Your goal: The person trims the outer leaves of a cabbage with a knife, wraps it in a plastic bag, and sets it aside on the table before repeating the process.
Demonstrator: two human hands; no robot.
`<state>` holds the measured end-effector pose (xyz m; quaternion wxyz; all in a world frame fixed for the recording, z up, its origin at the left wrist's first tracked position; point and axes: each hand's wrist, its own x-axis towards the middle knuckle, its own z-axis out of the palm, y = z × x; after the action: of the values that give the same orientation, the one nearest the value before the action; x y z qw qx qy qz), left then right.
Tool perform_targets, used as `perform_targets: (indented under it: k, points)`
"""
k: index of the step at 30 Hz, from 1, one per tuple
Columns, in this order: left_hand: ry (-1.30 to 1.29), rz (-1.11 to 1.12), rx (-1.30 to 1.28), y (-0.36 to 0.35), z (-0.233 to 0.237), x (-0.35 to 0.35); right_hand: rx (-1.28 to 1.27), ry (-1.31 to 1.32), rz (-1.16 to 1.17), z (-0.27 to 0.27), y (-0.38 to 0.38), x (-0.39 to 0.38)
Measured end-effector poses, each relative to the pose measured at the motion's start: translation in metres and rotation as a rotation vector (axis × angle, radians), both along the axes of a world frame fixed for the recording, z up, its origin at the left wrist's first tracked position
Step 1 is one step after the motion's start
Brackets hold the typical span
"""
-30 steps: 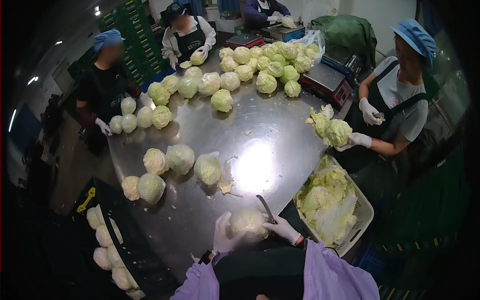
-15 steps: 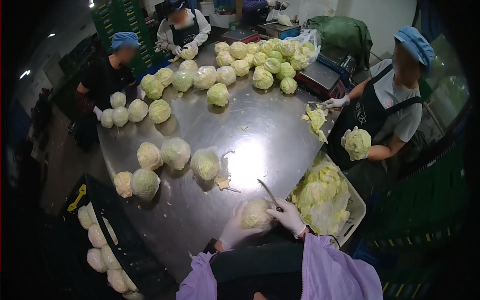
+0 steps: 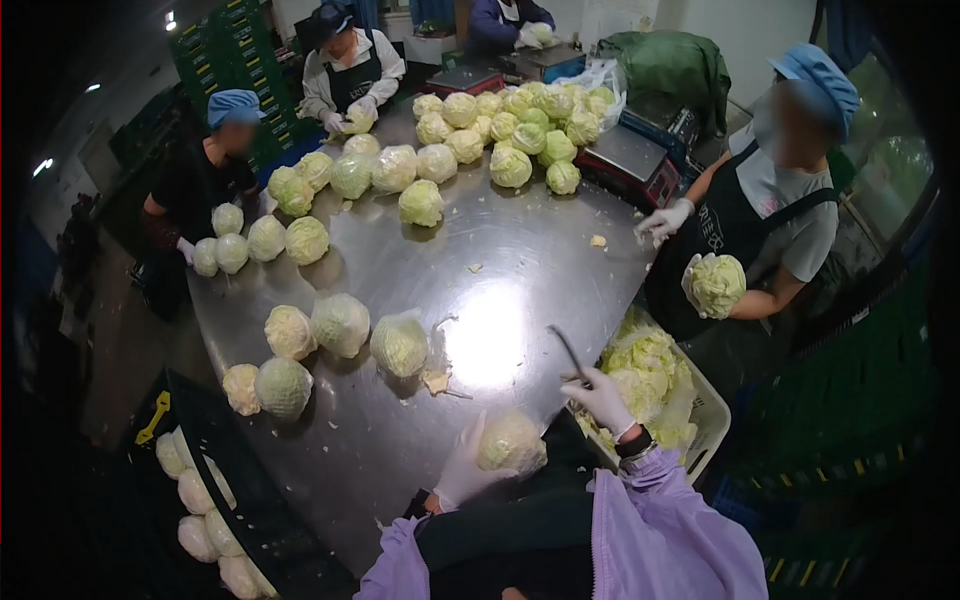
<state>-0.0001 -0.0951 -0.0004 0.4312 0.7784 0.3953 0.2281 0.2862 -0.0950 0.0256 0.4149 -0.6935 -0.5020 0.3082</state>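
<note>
Close to my body at the table's near edge, a pale cabbage [image 3: 512,443] in what looks like clear wrap rests against my left hand [image 3: 466,470]. That gloved hand cups it from the left side, fingers curved around it. To the right and apart from the cabbage, my gloved right hand [image 3: 604,403] grips a knife [image 3: 566,349] with a thin curved blade pointing up and away. Its handle is mostly hidden in my fist. Beyond my left hand stand a wrapped cabbage [image 3: 399,345] and a few leaf scraps [image 3: 436,381].
A white crate [image 3: 709,411] of cabbage leaves sits below my right hand. At left, a dark crate [image 3: 248,480] holds wrapped cabbages. Several cabbages [image 3: 510,165] lie across the metal table [image 3: 500,265]. The co-worker at right holds a cabbage [image 3: 714,286]; other co-workers stand beyond.
My right hand has moved right, off the cabbage, carrying the knife. My left hand still cups the cabbage. Loose leaves beside the right co-worker have left the table.
</note>
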Motion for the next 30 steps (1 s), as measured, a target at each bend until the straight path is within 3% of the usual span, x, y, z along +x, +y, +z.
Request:
perform_targets:
  k: [1, 3, 4, 7, 9, 10, 12, 14, 16, 20, 23, 26, 28, 30]
  points:
    - [0.016, -0.014, -0.02, -0.002, 0.003, -0.002, -0.042, 0.112, 0.222, 0.022, -0.011, -0.025]
    - [-0.074, -0.06, -0.006, 0.007, 0.014, 0.004, 0.012, -0.063, 0.52, 0.021, -0.01, -0.056]
    - [-0.072, -0.063, -0.011, 0.014, 0.015, 0.007, 0.103, -0.178, 0.521, 0.015, -0.005, -0.071]
    - [-0.21, 0.001, -0.216, 0.03, 0.023, 0.008, -0.027, -0.13, 0.493, 0.034, 0.023, -0.078]
    - [-0.213, 0.013, -0.204, 0.033, 0.029, 0.007, -0.48, 0.634, 0.365, 0.065, 0.033, -0.08]
    - [-0.23, 0.016, -0.194, 0.034, 0.032, 0.008, -0.478, 0.643, 0.365, 0.068, 0.034, -0.084]
    - [-0.226, 0.048, -0.144, 0.033, 0.045, 0.014, -0.165, 0.745, 0.595, 0.075, 0.035, -0.093]
    - [-0.235, 0.084, -0.094, 0.032, 0.06, 0.017, -0.2, 0.775, 0.657, 0.096, 0.029, -0.093]
    - [-0.134, -0.076, 0.094, 0.034, 0.072, 0.015, -0.197, 0.785, 0.701, 0.115, 0.026, -0.086]
    - [-0.112, -0.025, 0.222, 0.04, 0.074, 0.004, -0.161, 0.886, 0.529, 0.124, 0.023, -0.07]
    - [-0.198, -0.131, 0.215, 0.043, 0.076, -0.003, -0.145, 0.924, 0.446, 0.106, 0.02, -0.062]
    - [-0.001, -0.244, 0.139, 0.043, 0.073, -0.016, -0.112, 0.956, 0.401, 0.084, 0.009, -0.054]
    - [0.055, -0.225, 0.382, 0.034, 0.079, -0.021, -0.098, 1.071, 0.197, 0.088, -0.004, -0.051]
    - [0.128, -0.224, 0.443, 0.033, 0.071, -0.026, -0.059, 1.116, 0.227, 0.069, -0.011, -0.043]
